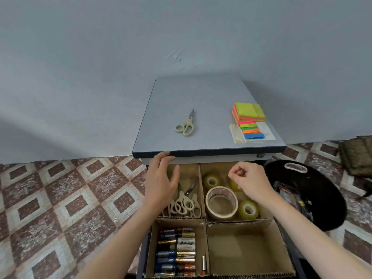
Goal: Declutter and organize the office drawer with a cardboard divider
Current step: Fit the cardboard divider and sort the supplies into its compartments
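We judge the next thing to clear is the loose pair of scissors (186, 124) on the bench (201, 97); we would take it by the handles, blades closed, and lay it alongside the pairs (184, 204) already in the far-left cell of the cardboard divider (202, 190), handles toward us; the sticky notes (248, 112) suit the bare near-right cell (245, 248). The left hand (161, 182) is spread wide, fingers straight, tips at the bench's front edge above the drawer, holding nothing; the right hand (249, 182) hovers over the tape rolls (220, 202), fingers curled in toward the thumb, with nothing visible between them.
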Available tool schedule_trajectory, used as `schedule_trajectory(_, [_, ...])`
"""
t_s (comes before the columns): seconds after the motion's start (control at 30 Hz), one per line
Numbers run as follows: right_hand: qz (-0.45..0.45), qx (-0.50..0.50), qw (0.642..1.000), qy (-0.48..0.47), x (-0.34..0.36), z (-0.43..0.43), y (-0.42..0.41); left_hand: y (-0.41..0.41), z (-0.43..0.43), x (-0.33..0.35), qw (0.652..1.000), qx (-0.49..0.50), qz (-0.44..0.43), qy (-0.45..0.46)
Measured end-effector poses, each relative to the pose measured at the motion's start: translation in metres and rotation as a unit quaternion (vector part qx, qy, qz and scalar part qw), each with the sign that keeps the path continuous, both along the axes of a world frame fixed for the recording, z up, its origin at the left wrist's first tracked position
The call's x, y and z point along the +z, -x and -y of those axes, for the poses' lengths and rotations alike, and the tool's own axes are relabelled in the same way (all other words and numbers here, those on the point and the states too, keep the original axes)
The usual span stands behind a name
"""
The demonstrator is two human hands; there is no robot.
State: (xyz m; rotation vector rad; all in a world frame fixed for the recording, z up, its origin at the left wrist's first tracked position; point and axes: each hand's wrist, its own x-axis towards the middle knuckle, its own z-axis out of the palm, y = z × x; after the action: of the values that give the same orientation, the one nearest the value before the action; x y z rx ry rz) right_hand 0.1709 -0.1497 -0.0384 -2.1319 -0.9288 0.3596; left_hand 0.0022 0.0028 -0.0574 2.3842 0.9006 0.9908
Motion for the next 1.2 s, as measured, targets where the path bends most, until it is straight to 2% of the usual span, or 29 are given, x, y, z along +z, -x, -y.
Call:
schedule_trajectory(0.1, [-0.006, 0.001, 1.000, -0.004, -0.007, 0.001, -0.002, -0.029, -0.013, 0.024, 1.000, -0.008, -0.006, -0.018])
schedule_trajectory(0.33, [-0.026, 0.028, 0.999, 0.017, -0.029, 0.006, -0.005, -0.085, -0.050, 0.049, 0.989, -0.010, -0.141, 0.042])
schedule_trajectory(0.5, [-0.044, 0.030, 0.998, 0.015, -0.033, 0.007, -0.009, -0.108, -0.066, 0.053, 0.983, 0.005, -0.166, 0.078])
schedule_trajectory(0.63, [-0.042, 0.028, 0.999, 0.009, -0.032, 0.007, -0.012, -0.112, -0.069, 0.052, 0.981, 0.019, -0.183, 0.058])
schedule_trajectory(0.8, [-0.040, 0.031, 0.999, 0.008, -0.032, 0.008, -0.008, -0.093, -0.057, 0.056, 0.982, -0.002, -0.188, 0.029])
schedule_trajectory(1.0, [-0.039, 0.030, 0.999, 0.007, -0.034, 0.010, -0.007, -0.030, -0.013, 0.054, 0.993, -0.023, -0.114, 0.033])
schedule_trajectory(1.2, [-0.031, 0.024, 0.999, 0.019, -0.037, 0.011, -0.007, 0.020, 0.015, 0.036, 0.990, -0.044, -0.131, 0.024])
